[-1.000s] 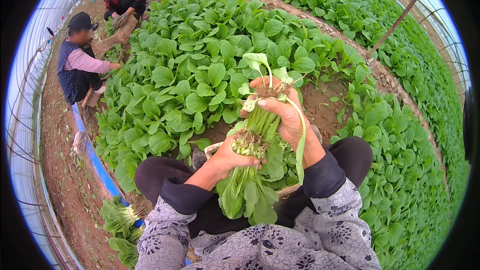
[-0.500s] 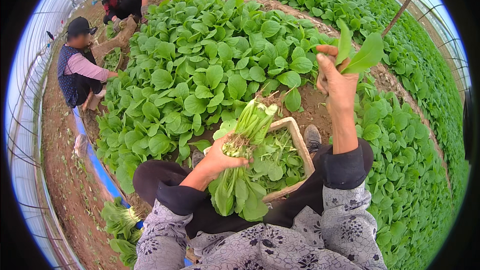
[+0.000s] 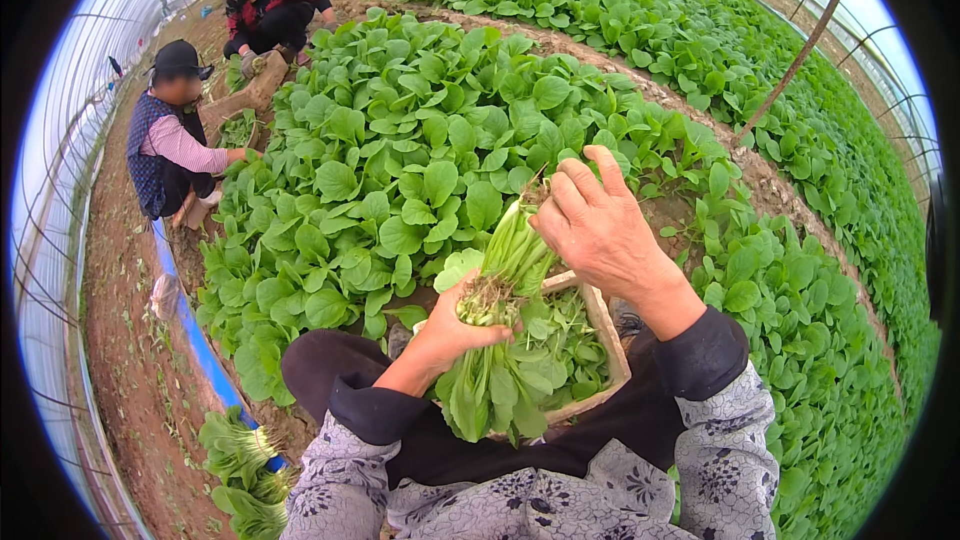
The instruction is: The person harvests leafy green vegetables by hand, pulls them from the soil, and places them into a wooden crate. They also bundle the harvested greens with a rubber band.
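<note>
My left hand [image 3: 447, 336] is wrapped round a bunch of leafy greens [image 3: 522, 258], above my lap. Some plants show pale stems and root ends pointing up and away, while others hang their leaves below my fist, with brown roots by my thumb. At the bunch's upper end, my right hand [image 3: 605, 235] is closed, back of the hand up, its fingertips pinching a plant by its root end; the hand partly hides the hold. Under the bunch, between my knees, stands a pale box [image 3: 612, 338] holding loose green leaves [image 3: 575, 345].
Dense rows of growing greens [image 3: 400, 160] spread ahead and right. Bundled greens [image 3: 240, 455] lie at lower left beside a blue strip [image 3: 205, 350]. Two people, one in a striped sleeve [image 3: 185, 148], crouch at far left. A slanting pole [image 3: 800, 55] stands at far right.
My right hand has come down and left from the raised position where it held a leafy plant, and has turned over at the bunch's root end. My left hand still grips the bunch.
</note>
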`<act>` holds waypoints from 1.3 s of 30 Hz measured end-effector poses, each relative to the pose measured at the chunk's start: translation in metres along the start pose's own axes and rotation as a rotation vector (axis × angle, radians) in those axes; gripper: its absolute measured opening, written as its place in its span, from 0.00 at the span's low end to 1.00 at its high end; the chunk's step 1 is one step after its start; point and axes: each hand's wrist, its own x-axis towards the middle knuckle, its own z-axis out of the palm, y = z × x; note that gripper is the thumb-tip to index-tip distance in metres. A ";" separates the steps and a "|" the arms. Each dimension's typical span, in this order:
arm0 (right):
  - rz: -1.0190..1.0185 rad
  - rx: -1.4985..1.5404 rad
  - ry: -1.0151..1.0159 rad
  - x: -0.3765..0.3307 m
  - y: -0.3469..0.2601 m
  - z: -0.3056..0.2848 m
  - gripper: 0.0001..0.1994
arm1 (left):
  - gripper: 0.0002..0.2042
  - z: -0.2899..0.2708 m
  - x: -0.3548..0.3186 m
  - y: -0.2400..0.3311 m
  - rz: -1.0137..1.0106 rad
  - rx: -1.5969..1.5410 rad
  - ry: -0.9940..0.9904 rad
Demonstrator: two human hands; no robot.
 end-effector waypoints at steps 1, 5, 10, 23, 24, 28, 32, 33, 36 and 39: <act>-0.097 0.035 -0.004 0.004 0.007 0.001 0.10 | 0.29 -0.001 0.000 -0.001 -0.001 -0.003 -0.013; 0.259 0.219 0.238 0.012 0.038 0.007 0.04 | 0.29 -0.004 -0.007 0.004 -0.017 -0.003 -0.009; 0.473 -0.022 -0.535 -0.039 0.068 0.029 0.26 | 0.32 -0.003 -0.005 0.004 -0.012 -0.071 -0.137; 0.612 2.177 -0.145 -0.001 -0.025 0.055 0.44 | 0.29 0.007 -0.004 0.020 -0.060 -0.275 -0.149; 0.595 2.179 -0.126 0.001 -0.027 0.053 0.43 | 0.29 0.005 -0.005 0.018 -0.096 -0.299 -0.150; 0.561 2.237 -0.070 0.022 -0.031 0.044 0.37 | 0.29 0.004 -0.004 0.026 -0.085 -0.296 -0.147; 0.642 2.181 0.092 0.026 -0.027 0.038 0.29 | 0.46 0.009 -0.009 0.035 0.028 -0.273 -0.089; 0.672 2.116 0.173 0.023 -0.020 0.037 0.28 | 0.50 0.008 -0.010 0.045 0.077 -0.280 -0.123; 0.777 1.758 0.234 0.006 0.005 0.009 0.26 | 0.44 -0.010 -0.008 0.047 0.218 -0.228 0.035; 0.841 1.558 0.039 0.000 0.004 -0.002 0.20 | 0.30 -0.011 -0.008 0.058 0.302 -0.195 0.159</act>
